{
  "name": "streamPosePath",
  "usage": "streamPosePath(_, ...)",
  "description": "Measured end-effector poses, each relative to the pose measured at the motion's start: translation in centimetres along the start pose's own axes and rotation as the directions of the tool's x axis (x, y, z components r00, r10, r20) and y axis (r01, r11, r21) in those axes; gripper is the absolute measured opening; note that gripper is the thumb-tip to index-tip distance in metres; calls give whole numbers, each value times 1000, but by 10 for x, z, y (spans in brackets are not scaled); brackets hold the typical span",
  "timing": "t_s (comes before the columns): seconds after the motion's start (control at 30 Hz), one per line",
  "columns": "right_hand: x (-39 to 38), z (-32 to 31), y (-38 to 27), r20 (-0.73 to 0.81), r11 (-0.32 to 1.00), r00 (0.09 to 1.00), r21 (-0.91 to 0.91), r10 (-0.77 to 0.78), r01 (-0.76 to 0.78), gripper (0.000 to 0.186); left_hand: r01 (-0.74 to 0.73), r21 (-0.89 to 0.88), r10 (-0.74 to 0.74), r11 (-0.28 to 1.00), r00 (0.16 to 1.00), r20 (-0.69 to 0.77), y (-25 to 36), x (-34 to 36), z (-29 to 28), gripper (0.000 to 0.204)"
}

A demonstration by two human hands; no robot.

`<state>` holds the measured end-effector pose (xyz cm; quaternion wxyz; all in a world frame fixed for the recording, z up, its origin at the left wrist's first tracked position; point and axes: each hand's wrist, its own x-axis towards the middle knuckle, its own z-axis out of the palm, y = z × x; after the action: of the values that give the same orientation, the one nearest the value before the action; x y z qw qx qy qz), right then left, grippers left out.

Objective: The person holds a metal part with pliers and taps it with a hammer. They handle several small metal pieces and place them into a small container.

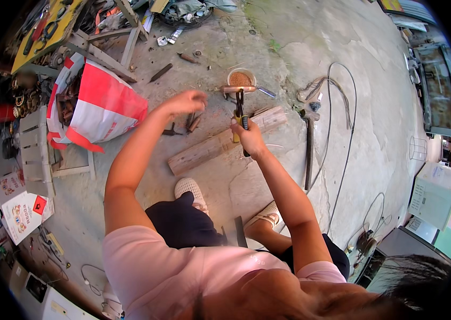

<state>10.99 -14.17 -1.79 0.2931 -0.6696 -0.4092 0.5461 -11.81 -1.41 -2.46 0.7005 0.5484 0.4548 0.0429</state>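
Note:
My right hand [249,140] is closed round the handles of a pair of pliers [240,113], black with yellow. A copper-coloured piece [238,89], long and rounded at the ends, sits at the jaws. Just beyond it stands a small pale bowl [246,72] of reddish-brown grains. My left hand [185,102] hangs in the air to the left, fingers loosely bent and apart, with nothing visible in them. Below the hands a wooden beam [209,145] lies slantwise on the concrete floor. Small dark metal pieces [193,124] lie near the left hand.
A hammer [309,144] and a looped black cable [354,96] lie on the right. At the left, a red and white bag [105,104] leans by a wooden stool [36,149]. A metal rod [161,72] lies farther off. My sandalled feet [189,188] flank the near floor.

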Motion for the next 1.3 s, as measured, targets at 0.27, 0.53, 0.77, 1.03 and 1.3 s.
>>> streamPosePath(0.27,5,4,4,-78,991,996,119,-49,58,32,-209,-98,227,973,943,244,-20,-11,138,103)
streamPosePath(0.53,2,-3,-1,-76,976,997,214,-10,26,34,-316,-41,318,948,937,146,-10,-3,151,112)
streamPosePath(0.77,-1,-22,-12,250,840,966,508,65,-188,37,-289,-86,287,954,957,-35,-10,-6,157,81)
streamPosePath(1.03,1,-9,-20,117,933,993,354,27,-67,30,-198,144,216,969,969,-121,-25,5,155,82)
streamPosePath(1.3,15,2,0,-35,973,997,221,-62,68,21,-275,-62,272,959,961,-49,-61,31,162,61)
